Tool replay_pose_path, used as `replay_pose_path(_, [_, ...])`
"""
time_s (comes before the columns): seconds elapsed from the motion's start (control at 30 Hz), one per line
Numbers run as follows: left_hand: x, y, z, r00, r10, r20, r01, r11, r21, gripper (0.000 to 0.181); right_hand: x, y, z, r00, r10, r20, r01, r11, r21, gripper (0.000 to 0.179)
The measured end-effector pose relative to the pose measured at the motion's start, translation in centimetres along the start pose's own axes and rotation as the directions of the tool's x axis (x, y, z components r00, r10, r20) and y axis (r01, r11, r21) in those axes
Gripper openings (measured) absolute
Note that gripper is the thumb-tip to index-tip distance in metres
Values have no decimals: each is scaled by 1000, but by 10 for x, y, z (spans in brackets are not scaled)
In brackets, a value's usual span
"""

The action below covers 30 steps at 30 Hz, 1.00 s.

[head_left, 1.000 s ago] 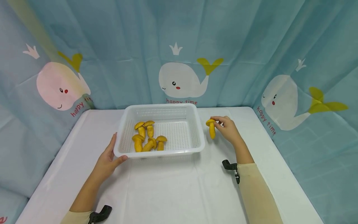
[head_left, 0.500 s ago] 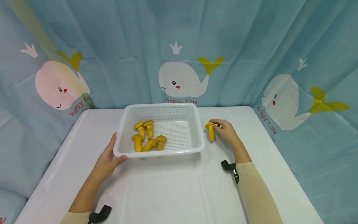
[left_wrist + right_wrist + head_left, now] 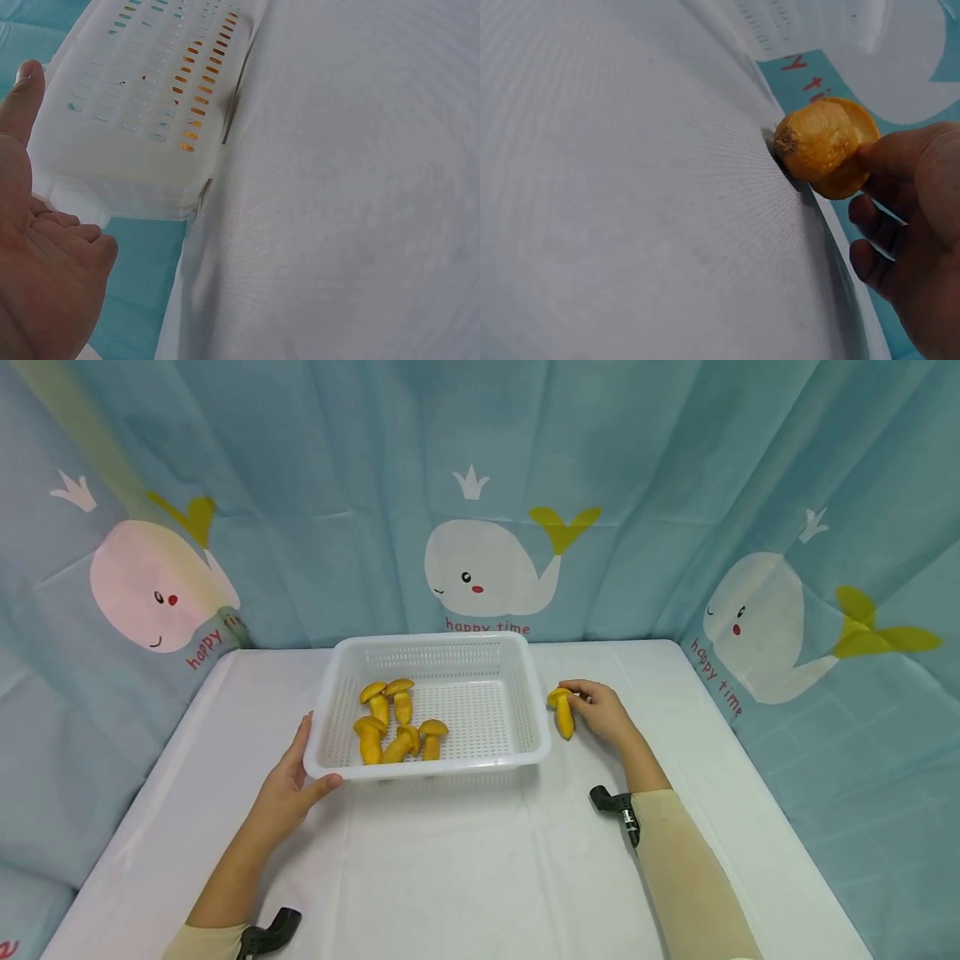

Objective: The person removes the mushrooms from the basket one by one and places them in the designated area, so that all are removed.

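Observation:
A white perforated plastic basket [image 3: 480, 767] stands on the table, with several yellow mushrooms [image 3: 371, 746] lying in its left half. My left hand [image 3: 283, 797] grips the basket's near left corner. Its thumb lies over the rim and, in the left wrist view, the other fingers [image 3: 90, 232] are curled beneath the rim. To the right of the basket, my right hand [image 3: 603, 714] pinches a single yellow mushroom [image 3: 564, 720] near its cap. The stem end of this mushroom [image 3: 810, 142] points at the camera in the right wrist view, low against the tablecloth.
A white cloth [image 3: 450, 860] covers the table. Blue curtains [image 3: 345, 485] printed with whales hang behind the table and at both sides. Each wrist wears a black camera mount [image 3: 618, 806].
My right hand has lowered the mushroom slightly, toward the table and a little left toward the basket. My left hand and the basket stay as they were.

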State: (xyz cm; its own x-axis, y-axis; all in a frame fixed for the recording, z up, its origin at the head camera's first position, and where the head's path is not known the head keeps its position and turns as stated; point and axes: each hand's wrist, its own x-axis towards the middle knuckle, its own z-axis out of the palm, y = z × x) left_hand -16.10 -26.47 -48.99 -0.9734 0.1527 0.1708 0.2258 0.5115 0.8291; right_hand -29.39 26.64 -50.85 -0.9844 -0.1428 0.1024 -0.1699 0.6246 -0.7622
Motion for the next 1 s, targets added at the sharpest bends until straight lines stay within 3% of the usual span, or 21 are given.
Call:
replay_pose_path(0.23, [-4,0,-1,1000,-4,1,4,1000,7,110,0,4,6,999,31,44,-33,999,26,33])
replay_pose_path(0.63, [-2,2,-3,1000,-2,-1,2,1000,7,109,2,1,5,1000,25,17,-25,999,29,34])
replay_pose_path(1.0, [-2,1,0,1000,-8,7,8,1000,-6,109,-3,-9,-13,1000,20,5,-20,1000,-9,34])
